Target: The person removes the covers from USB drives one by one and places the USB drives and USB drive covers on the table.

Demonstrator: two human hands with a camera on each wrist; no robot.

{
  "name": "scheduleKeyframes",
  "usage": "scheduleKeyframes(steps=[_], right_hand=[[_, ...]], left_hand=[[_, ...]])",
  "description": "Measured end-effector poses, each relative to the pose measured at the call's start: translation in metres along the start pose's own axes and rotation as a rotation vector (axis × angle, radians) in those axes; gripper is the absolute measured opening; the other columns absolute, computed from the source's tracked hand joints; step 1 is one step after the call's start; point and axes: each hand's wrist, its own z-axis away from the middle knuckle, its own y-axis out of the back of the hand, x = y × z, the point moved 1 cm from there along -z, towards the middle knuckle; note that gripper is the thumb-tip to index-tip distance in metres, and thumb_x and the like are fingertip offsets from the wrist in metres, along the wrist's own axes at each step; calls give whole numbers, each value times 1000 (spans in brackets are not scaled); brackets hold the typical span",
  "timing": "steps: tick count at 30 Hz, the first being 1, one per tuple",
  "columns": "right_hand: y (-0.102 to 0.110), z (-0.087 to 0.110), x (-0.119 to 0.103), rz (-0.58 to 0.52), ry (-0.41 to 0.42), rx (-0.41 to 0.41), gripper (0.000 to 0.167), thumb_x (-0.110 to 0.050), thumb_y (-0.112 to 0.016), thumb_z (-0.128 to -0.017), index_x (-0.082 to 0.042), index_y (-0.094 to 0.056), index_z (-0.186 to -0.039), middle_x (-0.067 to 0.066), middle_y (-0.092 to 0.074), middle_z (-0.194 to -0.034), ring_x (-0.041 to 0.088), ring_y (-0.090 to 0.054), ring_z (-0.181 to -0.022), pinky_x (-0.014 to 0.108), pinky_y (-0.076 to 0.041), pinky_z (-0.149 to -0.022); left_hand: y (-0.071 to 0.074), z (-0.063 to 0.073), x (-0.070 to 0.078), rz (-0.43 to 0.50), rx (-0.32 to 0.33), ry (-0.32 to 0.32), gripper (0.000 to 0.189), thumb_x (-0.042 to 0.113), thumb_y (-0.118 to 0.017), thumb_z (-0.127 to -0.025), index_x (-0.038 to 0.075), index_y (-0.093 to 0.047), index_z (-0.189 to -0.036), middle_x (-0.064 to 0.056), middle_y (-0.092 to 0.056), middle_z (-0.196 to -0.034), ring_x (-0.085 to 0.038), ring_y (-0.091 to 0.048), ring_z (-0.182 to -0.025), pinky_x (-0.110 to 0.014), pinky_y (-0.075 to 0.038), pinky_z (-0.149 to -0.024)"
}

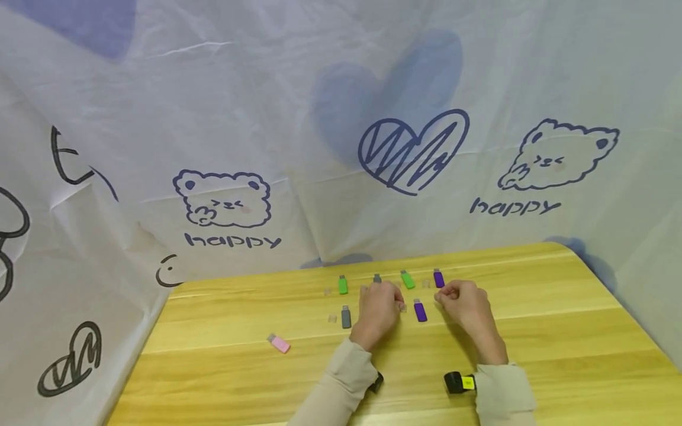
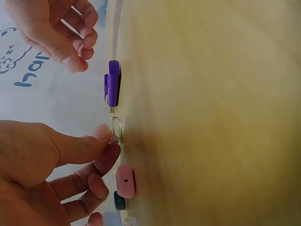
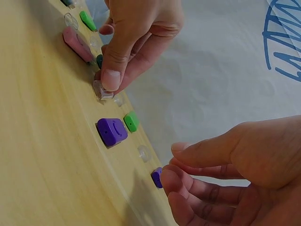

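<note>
My left hand (image 1: 379, 310) pinches a small clear cap (image 3: 103, 90) between thumb and forefinger, right at the tabletop. Beside it lies a purple USB stick (image 1: 420, 310), metal plug pointing away from me. On the other side a pink USB stick (image 2: 125, 181) lies close to the left fingers; the left hand hides it in the head view. My right hand (image 1: 469, 307) hovers to the right with loosely bent fingers and nothing visible between them. Just beyond its fingertips is a second purple USB stick (image 1: 438, 278), with a loose clear cap (image 3: 144, 153) nearby.
Along the back of the wooden table (image 1: 533, 331) lie a green stick (image 1: 343, 285), a grey stick (image 1: 377, 278) and another green stick (image 1: 407, 280). Nearer are a grey stick (image 1: 346, 318) with a clear cap (image 1: 333, 318) and a separate pink stick (image 1: 279, 343). A printed cloth (image 1: 319, 195) hangs behind.
</note>
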Motion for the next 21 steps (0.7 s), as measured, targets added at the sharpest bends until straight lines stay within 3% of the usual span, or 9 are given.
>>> scheduleKeyframes(steps=[4, 7, 10, 13, 16, 21], right_hand=[[0, -1, 0, 2, 3, 0, 15, -15, -70, -97, -1, -73, -94, 8, -69, -85, 24, -61, -77, 37, -49, -64], [-1, 0, 0, 5, 4, 0, 15, -15, -70, -97, -1, -73, -93, 8, -69, -84, 24, -60, -76, 35, -47, -63], [-1, 1, 1, 5, 9, 0, 14, -14, -70, -97, -1, -73, -92, 7, -68, -83, 24, -60, -76, 34, -46, -63], [-1, 2, 0, 9, 12, 7, 14, -14, -70, -97, -1, -73, -92, 7, -68, -83, 23, -60, -76, 34, -47, -63], [-2, 2, -1, 17, 25, 17, 15, -15, -71, -96, 0, -73, -94, 8, -69, -84, 24, -62, -76, 35, -48, -63], [-2, 1, -4, 25, 58, 33, 17, -16, -72, -96, 1, -72, -99, 10, -71, -87, 26, -66, -78, 36, -51, -63]], left_hand=[[-1, -2, 0, -64, 5, 10, 12, 22, -83, -88, 22, -81, -76, 9, -73, -77, -17, -67, -77, -42, -47, -82], [-2, -3, 0, -86, 7, 6, 14, 20, -82, -90, 22, -81, -76, 9, -73, -76, -16, -67, -76, -43, -48, -83], [-2, -1, -1, -77, 7, 3, 15, 20, -80, -91, 22, -81, -77, 10, -74, -77, -16, -68, -77, -48, -50, -89], [4, 4, -5, -41, 42, -2, 12, 22, -78, -94, 21, -82, -83, 8, -75, -82, -18, -68, -80, -47, -52, -88], [13, 10, -11, 30, 119, -11, 10, 23, -77, -95, 17, -82, -90, 4, -75, -86, -17, -68, -80, -36, -56, -77], [34, 21, -29, 305, 186, 14, 11, 18, -74, -97, 9, -80, -99, -1, -74, -90, -12, -65, -75, -24, -54, -64]])
